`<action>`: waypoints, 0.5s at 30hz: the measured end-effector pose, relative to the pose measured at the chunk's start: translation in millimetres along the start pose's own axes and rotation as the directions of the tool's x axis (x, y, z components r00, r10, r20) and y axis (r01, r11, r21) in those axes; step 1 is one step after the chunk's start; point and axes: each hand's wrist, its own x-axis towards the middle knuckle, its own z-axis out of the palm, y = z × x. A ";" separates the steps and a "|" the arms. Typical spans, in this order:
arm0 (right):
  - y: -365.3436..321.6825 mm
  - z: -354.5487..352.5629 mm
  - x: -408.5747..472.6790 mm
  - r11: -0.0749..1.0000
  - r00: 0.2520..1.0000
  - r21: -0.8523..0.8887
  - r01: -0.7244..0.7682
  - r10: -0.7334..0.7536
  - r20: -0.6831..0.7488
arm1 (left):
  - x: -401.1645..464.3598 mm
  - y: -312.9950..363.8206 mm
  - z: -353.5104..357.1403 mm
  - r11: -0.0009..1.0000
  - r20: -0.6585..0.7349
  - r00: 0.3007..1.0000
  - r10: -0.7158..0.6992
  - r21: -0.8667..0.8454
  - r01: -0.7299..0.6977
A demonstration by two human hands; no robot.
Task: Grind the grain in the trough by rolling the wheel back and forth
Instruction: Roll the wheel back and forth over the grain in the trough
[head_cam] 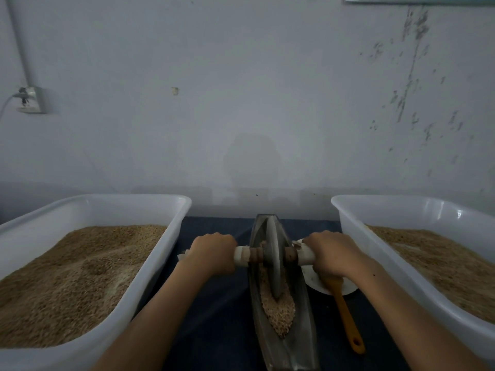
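In the narrow metal trough (pixel 284 311), the grinding wheel (pixel 273 253) stands on grain (pixel 278 309) that looks mostly whole. Left hand (pixel 213 254) and right hand (pixel 330 254) each grip the axle handle (pixel 242 256); grinding seems far from finished.

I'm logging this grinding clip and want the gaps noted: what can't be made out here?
Head view only:
- Trough: near end cut off by the bottom edge.
- Wooden utensil: its head hidden under the right hand.
- Handle under the left hand: covered by the fingers.
- Both bins: outer sides cut off.

dull metal trough (pixel 300 303), glossy plastic tubs (pixel 166 236)
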 end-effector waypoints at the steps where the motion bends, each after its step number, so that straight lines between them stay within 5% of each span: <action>1: 0.0 -3.5 -0.5 1.000 0.999 -0.005 0.003 -0.002 0.051 | -0.7 -0.8 -2.0 1.000 0.061 0.998 0.003 -0.025 -0.002; 4: -0.7 -11.9 -1.8 0.999 0.989 -0.041 0.019 -0.013 0.148 | -1.8 -3.4 -5.2 0.996 0.225 0.974 0.024 -0.093 -0.004; 7: -2.1 -12.5 -2.0 0.999 0.986 -0.049 0.012 -0.004 0.169 | -0.8 -4.2 -3.5 0.995 0.226 0.974 0.012 -0.094 0.010; 15: -1.9 8.7 0.1 1.000 0.975 0.002 -0.012 0.012 -0.222 | 0.4 -1.0 8.5 1.000 -0.243 0.970 0.012 0.030 -0.005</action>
